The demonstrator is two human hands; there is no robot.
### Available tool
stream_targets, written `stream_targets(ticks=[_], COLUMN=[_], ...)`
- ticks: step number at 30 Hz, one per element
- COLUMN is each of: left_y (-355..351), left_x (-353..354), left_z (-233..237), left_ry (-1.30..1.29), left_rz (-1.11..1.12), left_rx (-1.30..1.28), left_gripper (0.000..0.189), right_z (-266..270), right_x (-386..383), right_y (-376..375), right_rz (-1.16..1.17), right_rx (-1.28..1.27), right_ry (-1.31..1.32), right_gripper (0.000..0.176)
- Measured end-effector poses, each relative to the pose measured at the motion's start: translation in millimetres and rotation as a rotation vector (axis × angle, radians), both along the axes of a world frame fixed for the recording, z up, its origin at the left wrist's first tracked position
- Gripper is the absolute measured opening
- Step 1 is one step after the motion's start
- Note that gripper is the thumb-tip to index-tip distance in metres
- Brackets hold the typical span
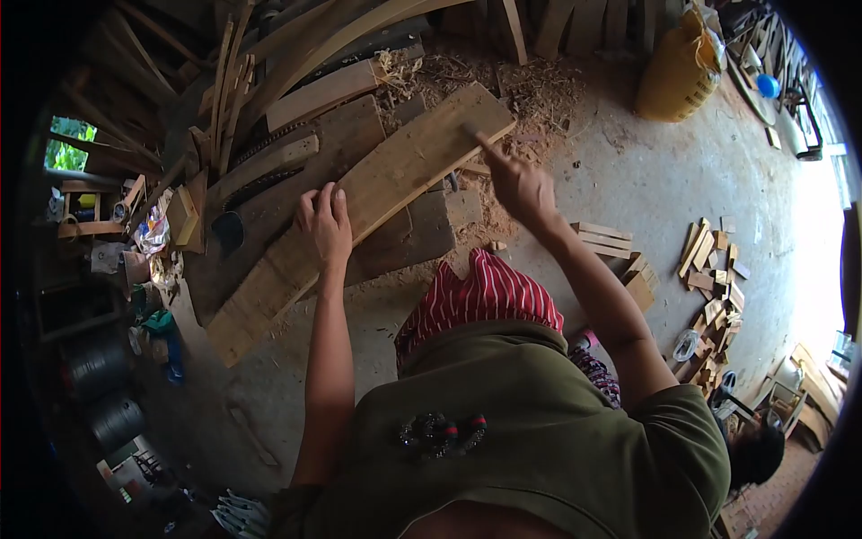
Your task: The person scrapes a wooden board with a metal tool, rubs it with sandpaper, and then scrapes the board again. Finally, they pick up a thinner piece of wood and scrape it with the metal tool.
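A long wooden board (422, 148) lies slantwise across a low wooden support (422, 234). My left hand (325, 225) rests on its middle stretch, with the fingers bent over the far edge. At the upper right end, my right hand (523, 187) has its index finger stretched toward the board's face and the other fingers curled. That fingertip is slightly blurred, so contact with the wood cannot be told. No tool shows in the right hand.
Wood shavings (548, 90) cover the floor beyond the board. Curved wooden pieces (323, 94) are stacked at upper left. A yellow sack (680, 72) stands at upper right. Several offcuts (714, 296) lie on the right, more wooden blocks (639, 283) nearer me.
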State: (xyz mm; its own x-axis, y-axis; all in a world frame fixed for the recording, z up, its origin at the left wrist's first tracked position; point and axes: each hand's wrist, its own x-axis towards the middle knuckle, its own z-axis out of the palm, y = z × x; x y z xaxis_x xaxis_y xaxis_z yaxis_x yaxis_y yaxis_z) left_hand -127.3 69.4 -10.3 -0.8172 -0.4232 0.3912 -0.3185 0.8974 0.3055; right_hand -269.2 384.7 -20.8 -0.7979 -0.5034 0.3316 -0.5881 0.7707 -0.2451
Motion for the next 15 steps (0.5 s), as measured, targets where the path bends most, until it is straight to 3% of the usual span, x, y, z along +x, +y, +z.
stream_targets(ticks=[1, 3, 5, 6, 8, 11, 13, 15], left_y=[-0.7, 2.5, 4.3, 4.1, 5.2, 6.8, 4.3, 1.2], left_x=[-0.3, 2.2, 6.7, 7.6, -2.0, 2.2, 1.6, -1.5], left_z=[2.3, 6.0, 6.6, 6.2, 6.9, 7.5, 5.8, 6.4], left_ry=[0.001, -0.029, -0.044, -0.041, -0.022, -0.062, -0.054, -0.013], left_rz=[0.006, 0.001, 0.027, 0.02, 0.033, 0.056, 0.039, 0.02], left_rx=[-0.005, -0.084, -0.104, -0.105, -0.097, -0.076, -0.065, -0.058], left_gripper=[0.032, 0.032, 0.032, 0.032, 0.032, 0.031, 0.031, 0.031], right_z=[2.0, 12.3, -14.2, -22.2, -28.1, -6.7, 14.5, 13.3], right_x=[5.3, -10.9, -54.7, -51.4, -45.5, -17.7, 0.8, -16.9], right_y=[1.9, 25.3, 74.2, 76.5, 82.8, 35.6, 12.8, 25.5], right_rz=[0.119, -0.173, -0.276, -0.272, -0.214, -0.072, 0.14, -0.018], right_rx=[-0.093, 0.235, -0.002, -0.005, -0.11, -0.234, -0.146, 0.093], right_ry=[0.189, 0.014, -0.342, -0.336, -0.046, -0.154, 0.098, -0.146], right_gripper=[0.048, 0.046, 0.046, 0.046, 0.045, 0.045, 0.046, 0.045])
